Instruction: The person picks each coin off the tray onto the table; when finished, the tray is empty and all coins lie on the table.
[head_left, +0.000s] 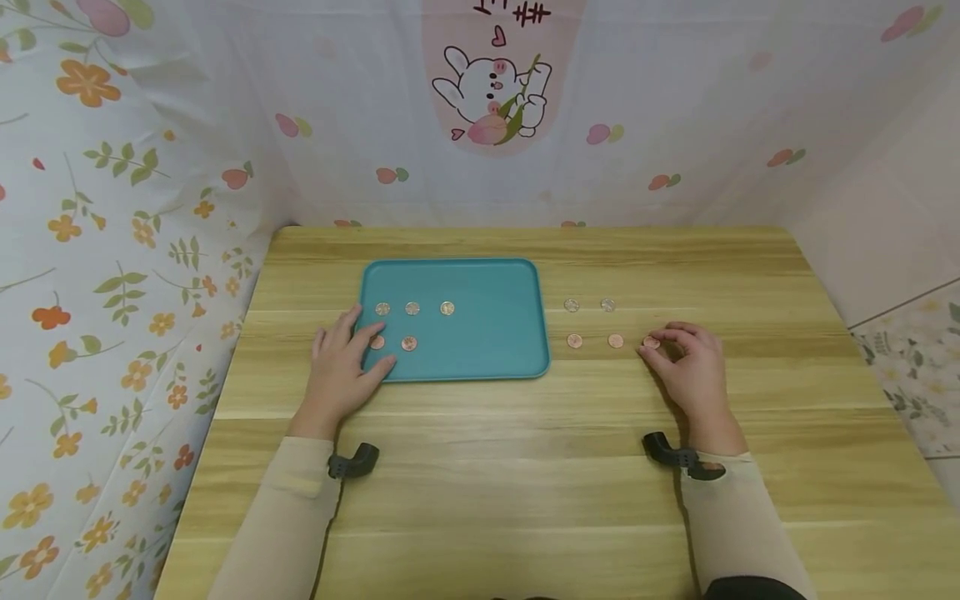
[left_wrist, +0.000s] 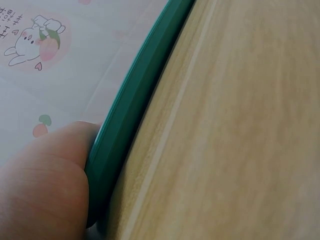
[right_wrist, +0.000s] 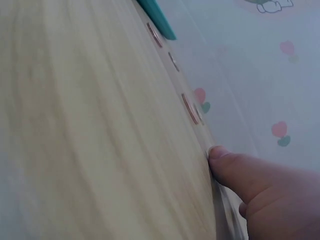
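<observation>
My left hand rests at the left end of a blue-green tray, fingers spread over its rim and thumb against its front edge. Three silvery coins lie in a row in the tray, with two copper coins below them, one partly covered by my fingers. To the right of the tray, my right hand pinches a copper coin between thumb and fingers at table level. In the right wrist view the thumb touches the tabletop and hides that coin.
Between tray and right hand, two silvery coins lie above two copper coins on the wooden table. A patterned cloth hangs behind the table, and a floral one hangs at the left.
</observation>
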